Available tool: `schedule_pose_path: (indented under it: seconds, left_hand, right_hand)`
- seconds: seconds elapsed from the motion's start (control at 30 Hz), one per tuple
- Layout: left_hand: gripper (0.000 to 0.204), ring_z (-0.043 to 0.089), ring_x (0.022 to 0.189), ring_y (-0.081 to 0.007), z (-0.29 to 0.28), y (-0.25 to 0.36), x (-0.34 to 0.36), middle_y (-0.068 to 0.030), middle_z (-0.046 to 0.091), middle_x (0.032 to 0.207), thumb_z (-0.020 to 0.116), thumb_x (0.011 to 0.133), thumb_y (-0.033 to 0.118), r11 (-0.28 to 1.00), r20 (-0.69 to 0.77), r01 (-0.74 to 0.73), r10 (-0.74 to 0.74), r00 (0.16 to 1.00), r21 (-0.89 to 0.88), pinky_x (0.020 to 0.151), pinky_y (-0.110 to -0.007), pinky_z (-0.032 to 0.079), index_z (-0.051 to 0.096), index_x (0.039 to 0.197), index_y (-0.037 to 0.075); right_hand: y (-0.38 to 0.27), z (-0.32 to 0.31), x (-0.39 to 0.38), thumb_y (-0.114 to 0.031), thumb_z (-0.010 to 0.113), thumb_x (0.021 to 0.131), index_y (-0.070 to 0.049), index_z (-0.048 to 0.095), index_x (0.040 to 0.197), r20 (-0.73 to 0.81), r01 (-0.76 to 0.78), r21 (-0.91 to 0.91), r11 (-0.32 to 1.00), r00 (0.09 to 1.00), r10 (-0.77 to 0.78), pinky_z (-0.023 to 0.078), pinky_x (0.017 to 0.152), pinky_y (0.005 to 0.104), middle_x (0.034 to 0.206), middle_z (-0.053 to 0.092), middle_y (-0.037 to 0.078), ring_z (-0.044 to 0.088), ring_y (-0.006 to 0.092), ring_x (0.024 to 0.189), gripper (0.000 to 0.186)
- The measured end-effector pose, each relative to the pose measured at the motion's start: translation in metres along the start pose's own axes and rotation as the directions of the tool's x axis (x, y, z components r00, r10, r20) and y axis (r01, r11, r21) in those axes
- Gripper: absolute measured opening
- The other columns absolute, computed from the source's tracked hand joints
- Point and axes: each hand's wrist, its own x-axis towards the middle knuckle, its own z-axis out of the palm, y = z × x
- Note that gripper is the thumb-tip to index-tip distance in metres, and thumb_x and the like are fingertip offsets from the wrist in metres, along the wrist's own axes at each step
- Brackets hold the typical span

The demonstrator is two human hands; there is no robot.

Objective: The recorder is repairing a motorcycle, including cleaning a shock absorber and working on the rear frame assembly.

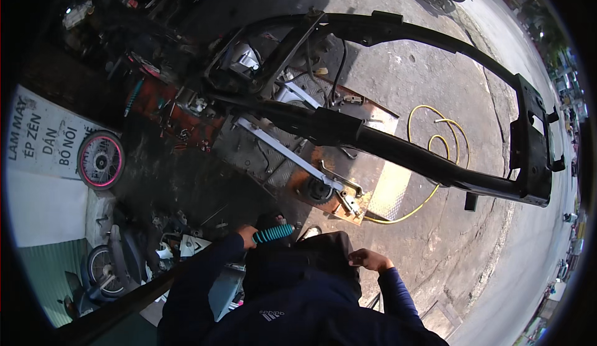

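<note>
My left hand (pixel 247 236) is closed on a shock absorber (pixel 275 233) with a turquoise coil spring, held in front of my body. My right hand (pixel 367 260) has its fingers curled at the edge of my dark clothing (pixel 336 253), apparently pinching it. Ahead and above is a long black vehicle frame (pixel 413 162), spanning from the middle to the right. Under it lies a worn metal platform (pixel 388 197), bearing silver bars (pixel 280 150), a dark toothed disc (pixel 317 189) and small metal parts (pixel 352 203).
A yellow hose (pixel 457 134) curls on the pavement right of the platform. At left, a pink-rimmed wheel (pixel 99 159) leans by a white sign (pixel 37 203), with a parked scooter (pixel 118 259) below. Another turquoise spring (pixel 132 97) lies near red-orange clutter (pixel 155 106). A road (pixel 535 234) runs along the right.
</note>
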Motion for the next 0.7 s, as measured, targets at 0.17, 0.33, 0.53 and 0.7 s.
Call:
schedule_pose_path:
  seconds: [0.17, 0.33, 0.53, 0.7]
  left_hand:
    - [0.031, 0.063, 0.077, -0.0141, -0.017, 0.007, -0.035, -0.0045, 0.068, 0.08, 0.077, 0.071, 0.014, 0.853, 0.282, -0.174, 0.345, 0.895, -0.491, 0.077, -0.032, 0.05, 0.066, 0.096, 0.001]
    - [0.027, 0.065, 0.081, -0.0129, -0.054, 0.041, 0.027, -0.0037, 0.069, 0.088, 0.077, 0.073, 0.01, 0.864, 0.193, -0.225, 0.34, 0.92, -0.45, 0.079, -0.03, 0.05, 0.065, 0.096, 0.001]
    - [0.023, 0.064, 0.084, -0.0136, -0.047, 0.112, 0.112, -0.0055, 0.065, 0.085, 0.076, 0.075, 0.006, 0.52, -0.212, -0.655, 0.671, 0.71, -0.548, 0.077, -0.031, 0.051, 0.059, 0.092, 0.003]
    - [0.035, 0.063, 0.081, -0.0148, -0.031, 0.151, 0.167, -0.007, 0.066, 0.093, 0.079, 0.08, 0.024, 0.11, -0.5, -0.83, 0.752, 0.429, -0.547, 0.077, -0.03, 0.051, 0.06, 0.1, 0.003]
  right_hand:
    - [-0.001, 0.003, -0.034, -0.015, 0.066, 0.091, 0.003, 0.065, 0.113, 0.147, -0.248, 0.258, 0.934, 0.965, 0.215, 0.05, 0.087, 0.0299, 0.105, 0.07, 0.011, 0.064, 0.0179, 0.093, 0.028]
    - [-0.043, 0.015, 0.062, -0.035, 0.07, 0.086, -0.002, 0.067, 0.11, -0.077, 0.105, -0.346, 0.932, 0.987, -0.14, 0.05, 0.087, 0.0377, 0.104, 0.069, 0.019, 0.066, 0.0303, 0.097, 0.041]
    - [-0.078, 0.029, 0.163, -0.026, 0.077, 0.082, 0.002, 0.048, 0.13, -0.238, 0.727, 0.0, 0.687, 0.667, -0.706, 0.044, 0.098, 0.0345, 0.12, 0.059, 0.013, 0.057, 0.0221, 0.112, 0.063]
    - [-0.063, 0.024, 0.207, -0.014, 0.062, 0.095, 0.001, 0.046, 0.132, -0.346, 0.823, 0.171, 0.542, 0.565, -0.749, 0.039, 0.1, 0.0304, 0.121, 0.059, 0.006, 0.053, 0.0147, 0.115, 0.043]
